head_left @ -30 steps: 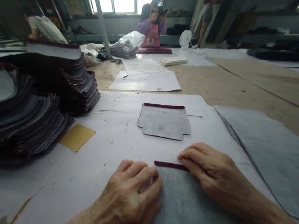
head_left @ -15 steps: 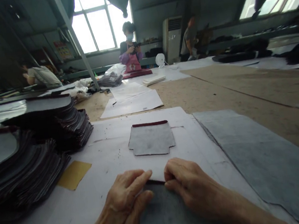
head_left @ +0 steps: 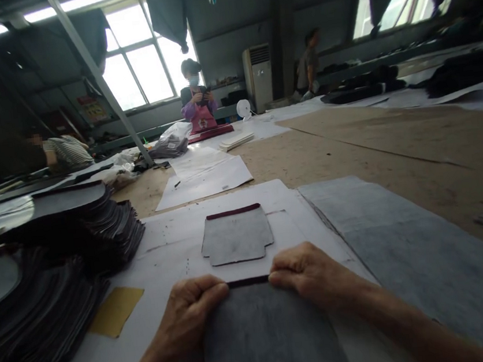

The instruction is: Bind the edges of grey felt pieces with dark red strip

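A grey fabric panel (head_left: 268, 335) with a dark folded strip along its far edge hangs toward me at the bottom centre. My left hand (head_left: 194, 305) pinches the left end of that edge, thumb on top. The right end is pinched between the thumb and curled fingers of my right hand (head_left: 306, 272). Just beyond both hands, a small grey piece (head_left: 236, 237) with a maroon top strip and notched lower corners lies flat on white paper (head_left: 168, 265).
Tall stacks of dark-edged pieces (head_left: 112, 236) stand at the left, near a yellow card (head_left: 117, 311). A large grey sheet (head_left: 406, 249) lies at the right. Across the table, a person in a pink apron (head_left: 202, 118) stands behind a metal pole (head_left: 99, 78) and bagged goods (head_left: 171, 143).
My left fingers have closed on the panel's edge, and the hands now hold its two ends slightly farther apart. More of the panel shows. The camera view has tilted and shifted.
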`<state>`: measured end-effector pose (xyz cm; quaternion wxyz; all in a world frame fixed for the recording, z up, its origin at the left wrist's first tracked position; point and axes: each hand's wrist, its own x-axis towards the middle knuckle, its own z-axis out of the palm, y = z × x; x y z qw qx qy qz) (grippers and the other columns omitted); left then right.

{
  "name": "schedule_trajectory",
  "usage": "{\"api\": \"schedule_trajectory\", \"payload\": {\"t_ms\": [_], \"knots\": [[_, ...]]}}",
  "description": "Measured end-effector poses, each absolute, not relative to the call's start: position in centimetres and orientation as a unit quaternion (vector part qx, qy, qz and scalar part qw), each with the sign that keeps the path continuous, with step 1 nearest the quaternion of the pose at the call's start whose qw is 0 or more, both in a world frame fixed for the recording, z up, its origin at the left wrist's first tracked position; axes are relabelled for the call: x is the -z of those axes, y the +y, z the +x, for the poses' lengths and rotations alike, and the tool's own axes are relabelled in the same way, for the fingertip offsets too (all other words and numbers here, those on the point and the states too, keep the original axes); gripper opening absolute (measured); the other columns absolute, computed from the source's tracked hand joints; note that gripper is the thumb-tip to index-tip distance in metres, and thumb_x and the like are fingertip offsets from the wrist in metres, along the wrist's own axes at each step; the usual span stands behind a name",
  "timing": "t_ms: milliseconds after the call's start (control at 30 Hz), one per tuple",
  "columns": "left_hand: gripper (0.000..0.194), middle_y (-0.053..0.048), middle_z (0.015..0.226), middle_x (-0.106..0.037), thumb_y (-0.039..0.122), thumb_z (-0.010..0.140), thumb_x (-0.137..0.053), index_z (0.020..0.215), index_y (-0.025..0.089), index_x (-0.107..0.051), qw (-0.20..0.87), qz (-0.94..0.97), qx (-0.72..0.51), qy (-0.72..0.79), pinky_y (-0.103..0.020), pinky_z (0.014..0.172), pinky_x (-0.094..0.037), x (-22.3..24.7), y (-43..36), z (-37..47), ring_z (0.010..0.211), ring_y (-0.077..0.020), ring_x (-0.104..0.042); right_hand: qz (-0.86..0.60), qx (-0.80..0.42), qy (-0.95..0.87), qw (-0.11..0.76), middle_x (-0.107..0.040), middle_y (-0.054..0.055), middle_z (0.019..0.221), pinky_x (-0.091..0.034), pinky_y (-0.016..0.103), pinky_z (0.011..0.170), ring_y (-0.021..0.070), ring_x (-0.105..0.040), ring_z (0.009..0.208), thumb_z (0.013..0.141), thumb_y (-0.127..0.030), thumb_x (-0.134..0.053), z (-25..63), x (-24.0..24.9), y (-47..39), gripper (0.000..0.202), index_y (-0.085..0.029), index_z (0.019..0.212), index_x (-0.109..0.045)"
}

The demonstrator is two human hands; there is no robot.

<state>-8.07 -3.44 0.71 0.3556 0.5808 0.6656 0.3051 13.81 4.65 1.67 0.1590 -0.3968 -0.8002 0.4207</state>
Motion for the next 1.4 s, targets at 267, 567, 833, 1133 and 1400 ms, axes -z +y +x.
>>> {"api": "schedule_trajectory", "payload": {"t_ms": [267, 567, 833, 1133, 1400], "knots": [[0.038, 0.001, 0.057, -0.046, 0.048, 0.067, -0.064, 0.067, 0.01, -0.06, 0.493, 0.448, -0.393, 0.634, -0.018, 0.049, -0.027, -0.4, -3.0, -9.1, 0.053, -0.007, -0.038, -0.451, -0.574, -0.665, 0.16, -0.045, -0.003, 0.053, -0.028, 0.019, 0.044, 0.0054, -0.036, 0.045, 0.067, -0.03, -0.054, 14.7, -1.6, 6.1, 0.017, -0.013, 0.065, -0.056], [0.036, 0.001, 0.058, -0.048, 0.047, 0.066, -0.067, 0.07, 0.012, -0.063, 0.47, 0.434, -0.414, 0.647, -0.016, 0.045, -0.027, -0.3, -2.8, -9.3, 0.051, -0.0065, -0.039, -0.497, -0.566, -0.623, 0.211, -0.045, -0.005, 0.045, -0.026, 0.018, 0.038, 0.0053, -0.041, 0.038, 0.06, -0.025, -0.062, 14.7, -1.6, 6.0, 0.014, -0.015, 0.057, -0.052], [0.036, 0.001, 0.051, -0.046, 0.048, 0.063, -0.065, 0.062, 0.012, -0.063, 0.411, 0.464, -0.4, 0.675, -0.018, 0.045, -0.028, -1.5, -3.2, -9.9, 0.048, -0.0073, -0.038, -0.49, -0.551, -0.637, 0.227, -0.046, -0.005, 0.042, -0.028, 0.017, 0.041, 0.0054, -0.042, 0.039, 0.063, -0.03, -0.06, 14.6, -2.4, 5.5, 0.018, -0.015, 0.059, -0.053], [0.037, 0.002, 0.048, -0.042, 0.048, 0.064, -0.059, 0.06, 0.012, -0.057, 0.374, 0.542, -0.388, 0.645, -0.019, 0.044, -0.027, -5.2, 3.2, -12.3, 0.045, -0.0072, -0.037, -0.478, -0.511, -0.682, 0.215, -0.046, -0.004, 0.045, -0.026, 0.018, 0.041, 0.0049, -0.039, 0.042, 0.067, -0.029, -0.06, 12.8, -6.3, 11.0, 0.017, -0.013, 0.062, -0.055], [0.022, 0.0, 0.052, -0.052, 0.035, 0.065, -0.057, 0.063, 0.015, -0.066, 0.207, 0.575, -0.366, 0.702, -0.024, 0.055, -0.035, -1.8, 11.1, -13.0, 0.056, -0.0134, -0.05, -0.569, -0.335, -0.725, 0.193, -0.048, -0.005, 0.055, -0.039, 0.021, 0.051, 0.0069, -0.046, 0.05, 0.08, -0.028, -0.058, 8.9, -2.7, 17.9, 0.019, -0.012, 0.07, -0.055]]}}
